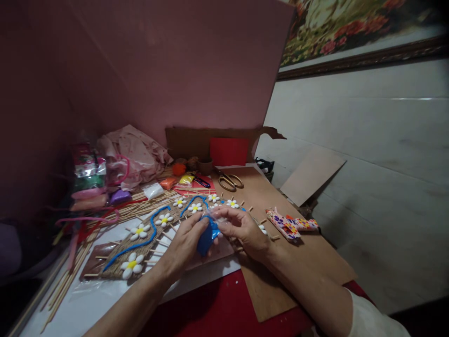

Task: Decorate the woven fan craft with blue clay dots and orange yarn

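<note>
A small clear packet of blue clay (206,238) is held up between my two hands. My left hand (191,236) grips its left side, thumb on top. At the packet's upper edge, the fingers of my right hand (243,229) pinch the clear plastic. Below and behind the hands lies a curved twine-wrapped craft piece (119,265) with sticks poking out of its edges. White flowers with yellow centres (132,265) and wavy blue clay strips (153,229) decorate it. My hands cover part of its right side.
Golden scissors (229,181) lie on brown cardboard (270,285). A flower-patterned cloth item (291,224) rests on the right. Thin sticks (58,299) and coloured clay packets (120,196) spread over the left. Pink cloth (135,152) and a red card (228,151) stand at the back.
</note>
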A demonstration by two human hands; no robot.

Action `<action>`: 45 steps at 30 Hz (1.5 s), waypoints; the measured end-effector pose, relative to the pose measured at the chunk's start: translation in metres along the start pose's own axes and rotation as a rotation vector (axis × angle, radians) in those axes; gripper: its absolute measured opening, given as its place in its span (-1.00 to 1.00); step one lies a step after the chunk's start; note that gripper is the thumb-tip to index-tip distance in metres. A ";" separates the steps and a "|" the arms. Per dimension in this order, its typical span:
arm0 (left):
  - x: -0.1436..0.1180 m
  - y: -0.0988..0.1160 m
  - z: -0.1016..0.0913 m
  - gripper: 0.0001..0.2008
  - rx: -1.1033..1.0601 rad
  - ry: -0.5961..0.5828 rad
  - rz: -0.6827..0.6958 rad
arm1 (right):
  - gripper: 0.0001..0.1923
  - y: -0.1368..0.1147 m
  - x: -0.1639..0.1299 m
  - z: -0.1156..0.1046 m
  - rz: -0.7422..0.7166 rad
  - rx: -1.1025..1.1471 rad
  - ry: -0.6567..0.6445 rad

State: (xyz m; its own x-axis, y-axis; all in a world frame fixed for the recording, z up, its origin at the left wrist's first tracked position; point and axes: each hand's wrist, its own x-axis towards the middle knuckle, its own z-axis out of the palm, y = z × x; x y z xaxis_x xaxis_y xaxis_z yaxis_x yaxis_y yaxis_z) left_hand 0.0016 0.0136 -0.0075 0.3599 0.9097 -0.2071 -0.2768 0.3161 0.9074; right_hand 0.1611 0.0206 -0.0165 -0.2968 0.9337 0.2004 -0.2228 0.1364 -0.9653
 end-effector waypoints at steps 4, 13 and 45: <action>0.000 -0.002 -0.001 -0.80 0.074 -0.068 0.052 | -0.75 0.000 0.000 0.000 0.026 0.063 -0.087; 0.000 0.002 0.002 -0.79 0.032 -0.043 0.055 | -0.81 0.003 0.000 -0.003 0.026 0.077 -0.074; -0.002 0.002 0.002 -0.74 0.193 -0.054 0.065 | -0.78 0.005 0.002 -0.004 0.043 0.150 -0.123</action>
State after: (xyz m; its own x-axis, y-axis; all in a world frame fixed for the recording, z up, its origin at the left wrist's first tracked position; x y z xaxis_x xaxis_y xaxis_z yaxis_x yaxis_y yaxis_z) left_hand 0.0018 0.0120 -0.0046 0.3959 0.9089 -0.1308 -0.1267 0.1952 0.9726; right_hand 0.1636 0.0241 -0.0215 -0.4185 0.8887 0.1874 -0.3402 0.0380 -0.9396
